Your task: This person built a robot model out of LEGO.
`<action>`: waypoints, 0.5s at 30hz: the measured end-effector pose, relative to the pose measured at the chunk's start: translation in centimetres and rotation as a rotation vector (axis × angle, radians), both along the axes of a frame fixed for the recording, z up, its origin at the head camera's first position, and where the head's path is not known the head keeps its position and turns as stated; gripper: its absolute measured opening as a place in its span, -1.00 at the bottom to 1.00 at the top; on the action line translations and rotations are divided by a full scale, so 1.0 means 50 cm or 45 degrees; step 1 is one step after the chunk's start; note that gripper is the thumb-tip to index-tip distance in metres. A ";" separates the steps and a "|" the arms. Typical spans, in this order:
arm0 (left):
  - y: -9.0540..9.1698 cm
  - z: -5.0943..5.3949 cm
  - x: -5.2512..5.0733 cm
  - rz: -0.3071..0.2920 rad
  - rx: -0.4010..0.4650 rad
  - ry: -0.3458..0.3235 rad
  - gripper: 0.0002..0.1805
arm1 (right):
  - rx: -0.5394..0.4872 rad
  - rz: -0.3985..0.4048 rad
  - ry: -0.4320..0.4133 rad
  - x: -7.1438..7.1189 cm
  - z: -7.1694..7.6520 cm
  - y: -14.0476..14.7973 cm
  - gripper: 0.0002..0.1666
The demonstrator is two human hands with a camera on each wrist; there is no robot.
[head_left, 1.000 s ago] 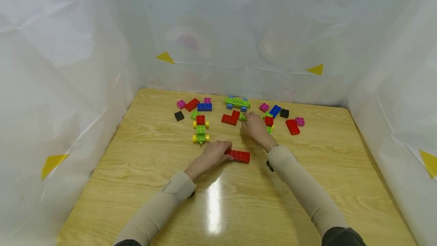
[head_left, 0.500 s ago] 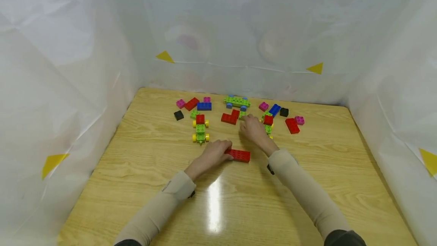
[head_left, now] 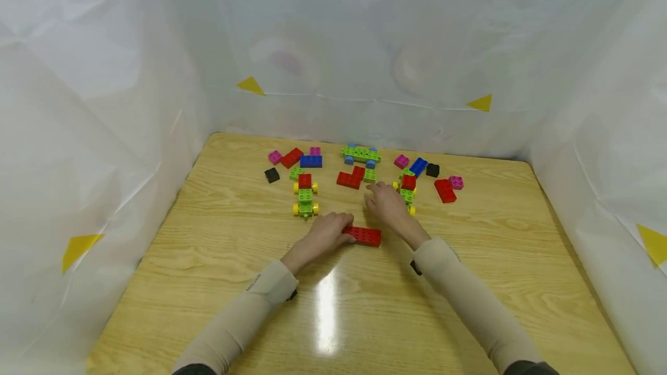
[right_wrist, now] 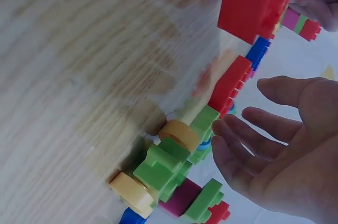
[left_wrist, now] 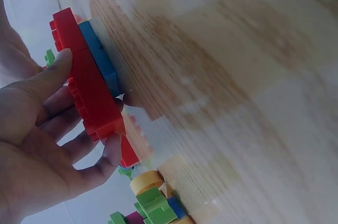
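Observation:
My left hand (head_left: 324,237) grips the left end of a long red brick assembly (head_left: 367,236) at the middle of the table. In the left wrist view, thumb and fingers pinch the red bricks (left_wrist: 95,92), and blue bricks (left_wrist: 100,57) show beneath them. My right hand (head_left: 388,206) hovers with loosely bent fingers, holding nothing, between the green brick (head_left: 370,176) and the right wheeled car (head_left: 407,195). The right wrist view shows the right hand (right_wrist: 280,145) with fingers apart beside the green brick (right_wrist: 205,121).
Another yellow-wheeled car (head_left: 305,195) stands left of centre. Behind are joined red bricks (head_left: 350,179) and a blue-wheeled green base (head_left: 361,154). Loose bricks lie on both sides, among them a black brick (head_left: 272,175), a blue brick (head_left: 311,161) and a red brick (head_left: 445,191). White sheets hang around the table.
My right hand has drawn back from the green brick, which stays on the table and now shows fully. My left hand keeps its grip on the red assembly, nearly unmoved.

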State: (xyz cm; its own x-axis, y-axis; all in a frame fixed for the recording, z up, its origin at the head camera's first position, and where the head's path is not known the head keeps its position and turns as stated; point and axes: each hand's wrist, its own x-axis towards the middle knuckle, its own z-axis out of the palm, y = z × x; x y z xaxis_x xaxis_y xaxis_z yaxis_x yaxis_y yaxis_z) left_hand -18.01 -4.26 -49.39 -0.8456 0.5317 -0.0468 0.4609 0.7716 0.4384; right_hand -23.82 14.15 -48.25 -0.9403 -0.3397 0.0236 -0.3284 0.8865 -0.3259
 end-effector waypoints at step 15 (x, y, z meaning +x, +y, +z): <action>-0.006 -0.007 -0.001 -0.022 0.041 0.022 -0.73 | -0.372 -0.134 0.421 0.005 0.103 0.125 -0.68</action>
